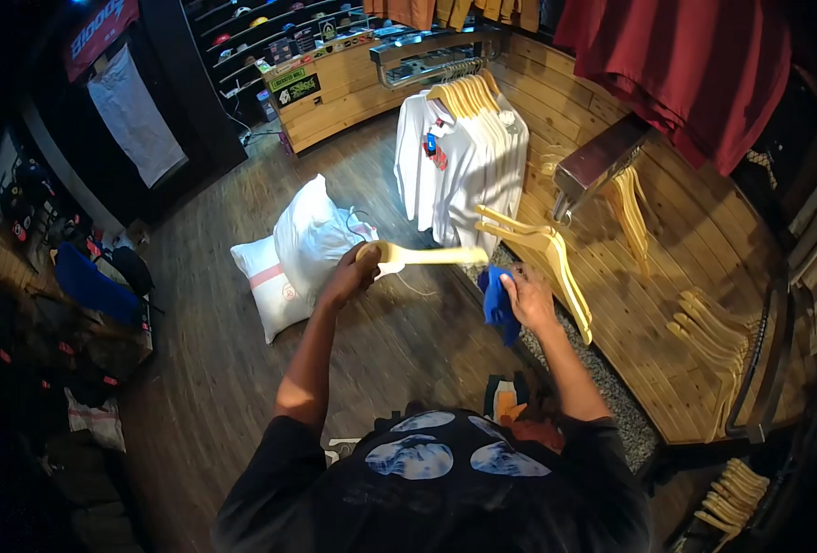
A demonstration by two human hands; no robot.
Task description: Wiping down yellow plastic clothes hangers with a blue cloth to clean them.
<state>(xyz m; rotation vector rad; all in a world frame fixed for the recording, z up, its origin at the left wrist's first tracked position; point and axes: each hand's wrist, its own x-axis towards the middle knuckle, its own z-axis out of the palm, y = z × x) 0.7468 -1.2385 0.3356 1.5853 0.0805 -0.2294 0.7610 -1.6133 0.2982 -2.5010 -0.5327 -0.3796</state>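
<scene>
My left hand (353, 275) grips one end of a pale wooden clothes hanger (436, 256), held out level in front of me. Its far end reaches close to a blue cloth (498, 304), which my right hand (531, 297) pinches between thumb and fingers. Just beyond my right hand, several bare wooden hangers (554, 243) hang from the end of a metal display arm (596, 155). On the floor past my left hand lie a full white plastic bag (305, 235) and a white sack (262, 257) with a pink stripe.
White long-sleeved shirts (460, 166) hang on a rail ahead. More bare hangers (716, 332) hang along the wood-panelled wall (657, 276) at right, below dark red garments (685, 76). A wooden counter (332, 83) stands at the back. Caps and bags (94, 283) line the left side.
</scene>
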